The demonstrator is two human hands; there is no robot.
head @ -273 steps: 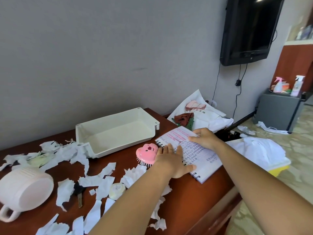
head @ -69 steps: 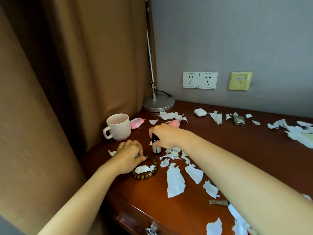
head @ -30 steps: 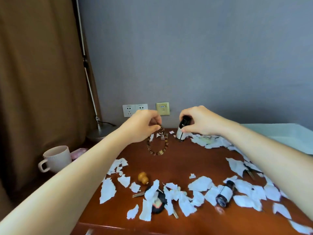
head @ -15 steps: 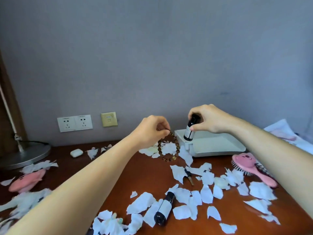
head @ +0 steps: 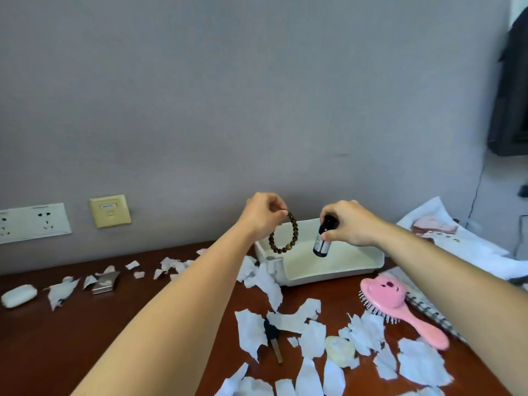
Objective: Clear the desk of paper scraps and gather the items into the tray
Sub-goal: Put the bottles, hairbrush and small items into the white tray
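Head view: left hand [head: 264,214] pinches bead bracelet [head: 284,237]; right hand [head: 347,221] grips dark bottle [head: 323,241] over tray [head: 343,271].

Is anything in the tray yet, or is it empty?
Empty, as far as shows: the tray floor is bare. The left hand holds the bracelet and the right hand the bottle above it.

Hands hold bracelet [head: 283,235] and bottle [head: 322,242] over tray [head: 337,273]
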